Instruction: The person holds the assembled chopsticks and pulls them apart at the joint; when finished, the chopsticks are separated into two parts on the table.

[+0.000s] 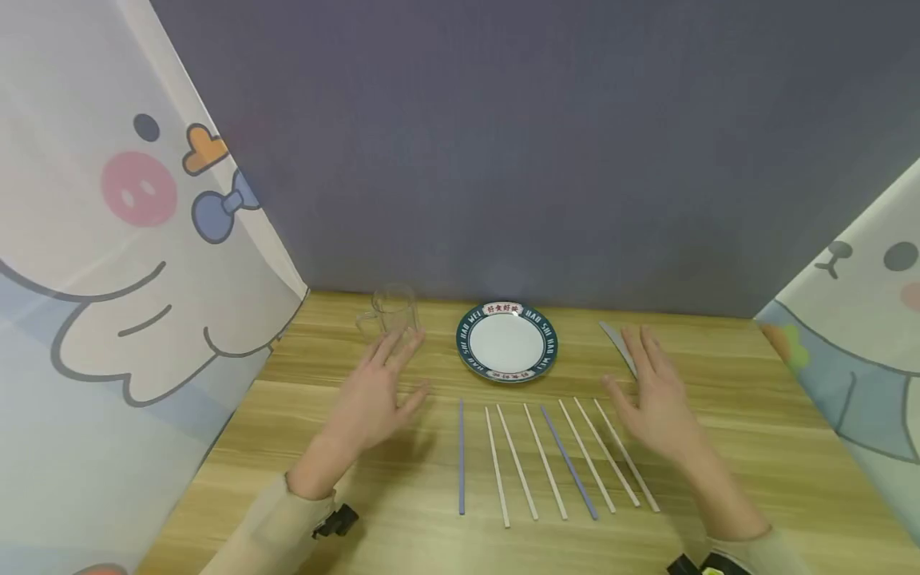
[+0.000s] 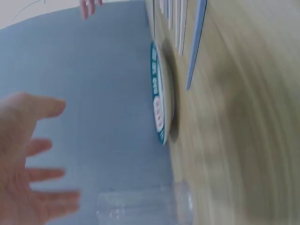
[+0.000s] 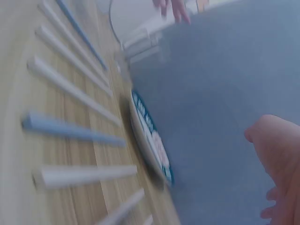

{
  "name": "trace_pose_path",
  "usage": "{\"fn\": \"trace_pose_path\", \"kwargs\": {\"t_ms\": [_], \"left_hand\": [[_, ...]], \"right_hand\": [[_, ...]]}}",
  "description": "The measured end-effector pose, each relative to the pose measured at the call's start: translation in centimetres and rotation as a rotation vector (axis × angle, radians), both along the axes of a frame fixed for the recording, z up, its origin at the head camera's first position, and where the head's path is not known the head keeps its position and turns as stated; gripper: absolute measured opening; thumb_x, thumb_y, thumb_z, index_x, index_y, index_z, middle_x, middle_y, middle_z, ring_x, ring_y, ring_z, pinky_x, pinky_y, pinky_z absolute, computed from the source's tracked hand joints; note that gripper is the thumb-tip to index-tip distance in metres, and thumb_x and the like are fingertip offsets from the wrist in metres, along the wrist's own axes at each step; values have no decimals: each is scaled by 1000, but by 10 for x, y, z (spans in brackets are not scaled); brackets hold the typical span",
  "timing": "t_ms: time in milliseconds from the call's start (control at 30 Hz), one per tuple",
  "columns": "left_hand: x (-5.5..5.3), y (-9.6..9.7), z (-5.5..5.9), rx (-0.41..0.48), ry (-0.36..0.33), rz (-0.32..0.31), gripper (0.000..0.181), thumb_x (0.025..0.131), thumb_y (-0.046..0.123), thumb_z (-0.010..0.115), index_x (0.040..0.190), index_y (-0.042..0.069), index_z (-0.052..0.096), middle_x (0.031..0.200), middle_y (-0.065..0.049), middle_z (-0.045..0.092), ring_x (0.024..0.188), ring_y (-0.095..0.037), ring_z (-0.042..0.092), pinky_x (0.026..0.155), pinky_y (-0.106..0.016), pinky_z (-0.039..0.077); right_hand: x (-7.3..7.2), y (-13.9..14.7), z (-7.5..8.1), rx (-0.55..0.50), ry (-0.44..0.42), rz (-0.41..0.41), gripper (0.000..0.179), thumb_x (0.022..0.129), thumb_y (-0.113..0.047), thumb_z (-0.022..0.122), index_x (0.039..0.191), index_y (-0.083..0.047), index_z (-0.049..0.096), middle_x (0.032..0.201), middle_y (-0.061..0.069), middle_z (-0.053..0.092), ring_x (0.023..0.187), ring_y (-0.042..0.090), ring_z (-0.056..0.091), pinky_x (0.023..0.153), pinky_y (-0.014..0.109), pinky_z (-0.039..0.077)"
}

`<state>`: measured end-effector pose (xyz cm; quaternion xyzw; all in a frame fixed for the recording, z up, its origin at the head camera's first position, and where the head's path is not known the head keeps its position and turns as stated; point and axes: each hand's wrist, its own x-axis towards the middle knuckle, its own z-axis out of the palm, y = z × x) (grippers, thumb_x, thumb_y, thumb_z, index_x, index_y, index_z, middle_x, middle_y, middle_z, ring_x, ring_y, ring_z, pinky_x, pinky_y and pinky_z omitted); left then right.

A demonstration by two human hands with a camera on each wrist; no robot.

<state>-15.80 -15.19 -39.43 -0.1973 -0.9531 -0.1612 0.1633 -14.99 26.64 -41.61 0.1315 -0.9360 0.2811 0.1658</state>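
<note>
Chopsticks in a row on the tabletop, on the wearer's side of the plate, long axes roughly towards it, between left hand and apparently nearer right hand, fingers of both wide, empty.

The right hand partly hides the knife.
</note>
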Motion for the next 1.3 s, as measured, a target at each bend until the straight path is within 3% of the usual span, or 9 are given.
{"fn": "trace_pose_path", "kwargs": {"t_ms": [167,267,333,433,633,800,1100,1200,1300], "left_hand": [[-4,7,-12,41,-131,-272,66,96,29,79,154,10,55,157,-17,56,140,-41,59,113,-55,52],[-10,10,-23,-24,-216,-415,56,96,21,78,148,9,62,152,-14,62,139,-36,61,116,-52,50],[-14,13,-30,-80,-265,-498,52,96,17,78,145,9,64,149,-12,65,138,-33,62,118,-50,49],[-21,16,-38,-164,-301,-569,48,94,14,79,141,10,68,145,-10,68,136,-29,64,118,-46,50],[-31,26,-50,-244,-279,-607,41,92,12,81,132,12,74,137,-6,73,130,-24,68,114,-40,53],[-34,31,-53,-237,-242,-595,31,93,8,79,124,12,78,128,-4,77,123,-22,72,108,-38,57],[-35,37,-56,-300,-192,-581,22,93,13,81,115,17,82,125,-1,79,112,-21,74,99,-36,61],[-36,37,-57,-316,-203,-556,20,91,13,83,110,18,84,124,-2,79,115,-21,74,101,-37,61],[-37,36,-59,-334,-200,-545,16,90,14,84,105,21,85,123,0,79,116,-20,74,101,-36,61]], "right_hand": [[12,-35,3,-11,17,44,79,101,-24,72,166,-7,31,169,33,29,148,62,35,111,83,34],[21,-55,-2,-9,33,77,68,100,-21,73,157,0,44,160,28,46,143,53,49,112,73,43],[26,-68,-6,-12,35,106,60,99,-19,73,151,0,52,153,24,56,124,44,66,108,64,53],[29,-88,-13,-33,38,159,48,96,-15,76,139,-1,63,136,19,69,102,33,75,94,51,63],[33,-133,-30,-81,-95,316,26,93,-13,78,115,0,73,99,8,75,80,15,70,70,22,60],[39,-166,-42,-24,-186,426,19,93,-22,80,97,-5,73,80,0,68,64,-1,56,60,14,50],[39,-188,-47,120,-310,360,44,89,-44,84,69,-15,59,56,-17,40,50,-3,33,45,15,31],[39,-191,-51,130,-338,373,45,87,-40,86,66,-15,56,56,-16,38,49,-3,31,45,13,28],[40,-193,-55,147,-334,375,41,86,-31,88,66,-15,55,58,-15,43,51,-3,37,46,13,34]]}}
